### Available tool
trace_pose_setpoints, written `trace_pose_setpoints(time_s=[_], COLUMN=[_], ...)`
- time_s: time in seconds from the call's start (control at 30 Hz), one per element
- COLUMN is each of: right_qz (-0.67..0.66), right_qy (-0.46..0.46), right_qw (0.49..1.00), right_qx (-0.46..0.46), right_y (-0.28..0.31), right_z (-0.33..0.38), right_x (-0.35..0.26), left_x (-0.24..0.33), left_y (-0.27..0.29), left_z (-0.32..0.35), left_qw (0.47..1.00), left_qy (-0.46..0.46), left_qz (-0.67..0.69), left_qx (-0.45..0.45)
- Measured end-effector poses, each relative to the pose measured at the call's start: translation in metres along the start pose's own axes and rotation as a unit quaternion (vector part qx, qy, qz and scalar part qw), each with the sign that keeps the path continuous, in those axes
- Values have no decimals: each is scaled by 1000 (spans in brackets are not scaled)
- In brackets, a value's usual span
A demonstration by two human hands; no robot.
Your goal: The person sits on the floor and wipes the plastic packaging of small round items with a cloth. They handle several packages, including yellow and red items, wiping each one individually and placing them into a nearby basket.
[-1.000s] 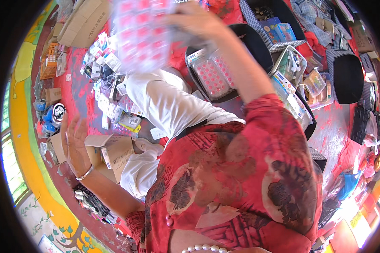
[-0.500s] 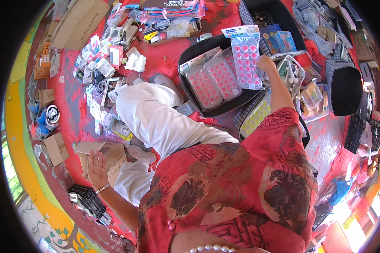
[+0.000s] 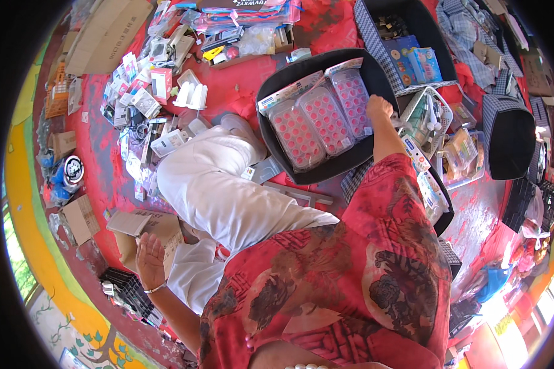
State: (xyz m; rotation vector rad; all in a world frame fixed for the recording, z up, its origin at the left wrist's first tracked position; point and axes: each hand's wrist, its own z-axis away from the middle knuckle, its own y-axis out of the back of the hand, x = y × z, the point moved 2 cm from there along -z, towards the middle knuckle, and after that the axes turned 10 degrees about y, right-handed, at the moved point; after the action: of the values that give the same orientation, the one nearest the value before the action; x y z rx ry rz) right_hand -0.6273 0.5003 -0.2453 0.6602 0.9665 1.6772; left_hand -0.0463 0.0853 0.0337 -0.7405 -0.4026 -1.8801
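Note:
Several clear-wrapped trays (image 3: 297, 136) with rows of pink round cups lie side by side in a black fabric bin (image 3: 311, 176). The rightmost tray (image 3: 352, 101) rests inside against the bin's right side. My right hand (image 3: 380, 108) is at that side of the bin, just beside this tray, fingers curled; what they hold, if anything, is hidden. My left hand (image 3: 151, 258) is raised open, with its fingers extended, in front of a cardboard box (image 3: 126, 243), and it holds nothing.
A second fabric bin (image 3: 364, 43) with blue packs stands beyond, and a white basket (image 3: 443, 126) of utensils to the right. Small boxed goods (image 3: 144, 101) are heaped at left on the red floor. My bent white-trousered leg (image 3: 212, 178) lies between the heap and the bin.
The rightmost tray has gone from upright above the bin to lying down inside it, and my right hand has come away from its edge. My left hand remains open.

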Motion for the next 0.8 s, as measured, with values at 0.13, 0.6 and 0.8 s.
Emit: trace_pose_setpoints(time_s=[0.13, 0.6, 0.8], right_qz=[5, 47, 52], right_qy=[10, 64, 75], right_qw=[999, 996, 989], right_qx=[-43, -52, -116], right_y=[-37, -59, -74], right_z=[15, -25, 3], right_x=[-16, -25, -26], left_x=[-2, -17, -33], left_y=[-2, -20, -32], left_z=[-2, -7, -25], left_qw=[1000, 998, 997], left_qy=[10, 49, 77], left_qz=[8, -30, -16], left_qx=[0, 32, -3])
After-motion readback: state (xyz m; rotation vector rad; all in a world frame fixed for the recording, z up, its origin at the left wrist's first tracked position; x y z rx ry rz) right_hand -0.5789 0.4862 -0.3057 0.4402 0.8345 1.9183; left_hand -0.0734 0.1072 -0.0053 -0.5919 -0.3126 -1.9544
